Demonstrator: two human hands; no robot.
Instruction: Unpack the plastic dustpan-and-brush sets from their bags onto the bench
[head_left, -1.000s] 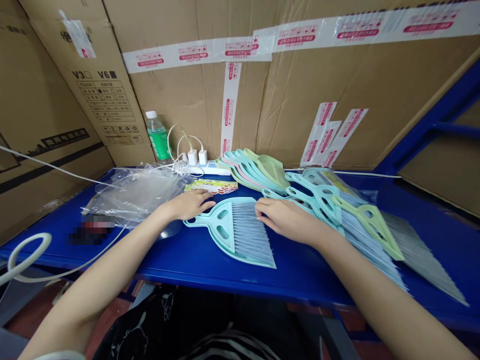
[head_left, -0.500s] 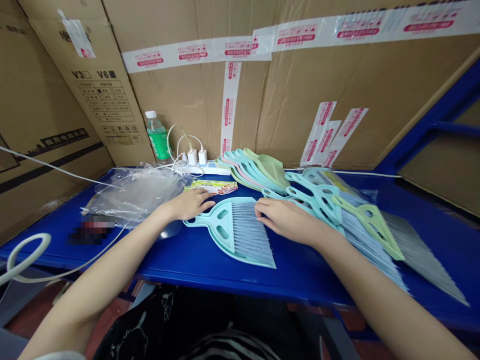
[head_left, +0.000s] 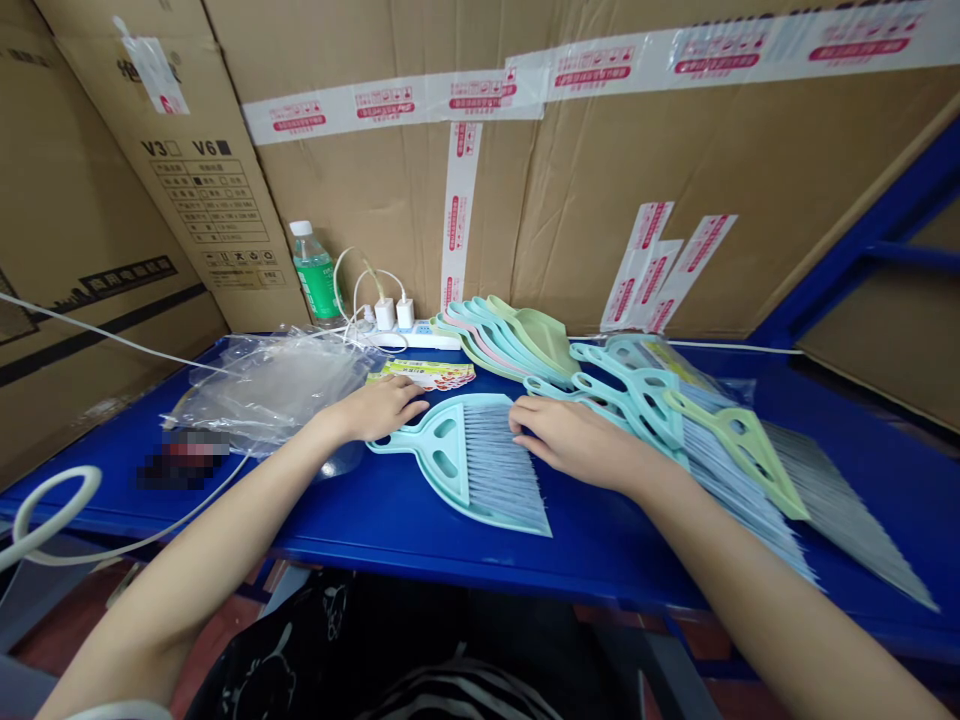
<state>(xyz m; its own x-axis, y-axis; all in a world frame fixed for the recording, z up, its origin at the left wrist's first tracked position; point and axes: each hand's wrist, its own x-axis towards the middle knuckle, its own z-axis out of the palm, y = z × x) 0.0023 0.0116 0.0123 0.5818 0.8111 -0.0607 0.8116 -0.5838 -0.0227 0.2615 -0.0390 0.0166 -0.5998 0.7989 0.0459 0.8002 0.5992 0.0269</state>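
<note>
A light-blue dustpan (head_left: 480,518) lies on the blue table with a matching hand brush (head_left: 442,452) set in it, its grey-blue bristles spread to the right. My left hand (head_left: 380,408) rests flat by the handle end, fingers stretched out and fingertips close to some printed cards (head_left: 431,375). At the upper right corner of the bristles is my right hand (head_left: 559,430), its fingers curled in and nothing visible in them. Whether it touches the bristles I cannot tell. Beyond it lie several light-blue brushes (head_left: 656,395) and a green brush (head_left: 742,445).
Stacked dustpans (head_left: 536,340) in green, pink and blue stand at the back. Clear plastic bags (head_left: 277,390) lie to the left. A bottle (head_left: 316,275) and a power strip (head_left: 420,340) with chargers sit against the cardboard wall (head_left: 375,200). A white cable crosses the left side.
</note>
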